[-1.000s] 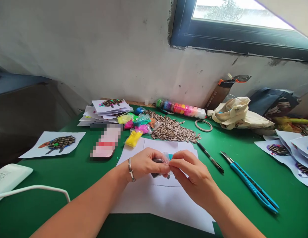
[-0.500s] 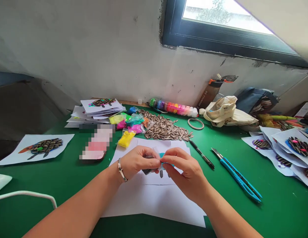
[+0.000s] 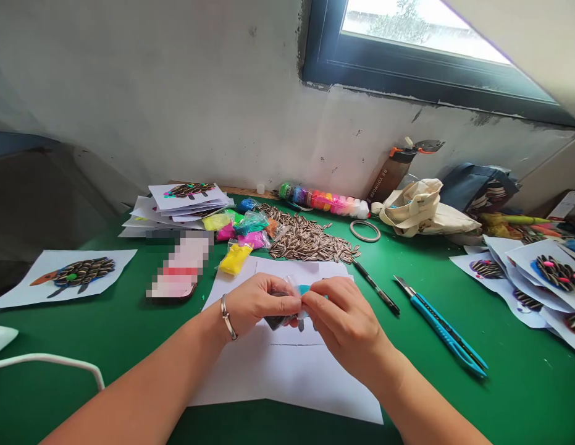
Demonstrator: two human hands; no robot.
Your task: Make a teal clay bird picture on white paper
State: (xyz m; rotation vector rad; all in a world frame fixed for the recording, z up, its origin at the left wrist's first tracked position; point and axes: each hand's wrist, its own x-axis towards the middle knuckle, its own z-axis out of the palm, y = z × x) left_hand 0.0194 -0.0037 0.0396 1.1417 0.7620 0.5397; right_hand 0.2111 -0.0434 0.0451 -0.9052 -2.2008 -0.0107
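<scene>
My left hand (image 3: 264, 301), with a silver bangle at its wrist, pinches a small clear plastic bag (image 3: 278, 318) with dark material in it. My right hand (image 3: 345, 309) has its fingertips closed on the bag's other end, touching the left thumb. Something blue (image 3: 303, 289) shows behind the right fingers; what it belongs to is partly hidden. Below both hands lie white sheets of paper (image 3: 291, 377), with a dark drawn or stuck shape partly covered by the fingers.
Behind the papers are sunflower seeds (image 3: 310, 238) and bags of coloured clay (image 3: 236, 258). A pen (image 3: 376, 287) and blue cutter (image 3: 447, 330) lie right. Seed pictures (image 3: 81, 276) flank both sides; a bottle (image 3: 393, 173) and cloth bag (image 3: 421, 210) stand behind.
My right hand has turned slightly, its fingers drawing closer together over the blue part. My left hand has stayed nearly in place with the bag.
</scene>
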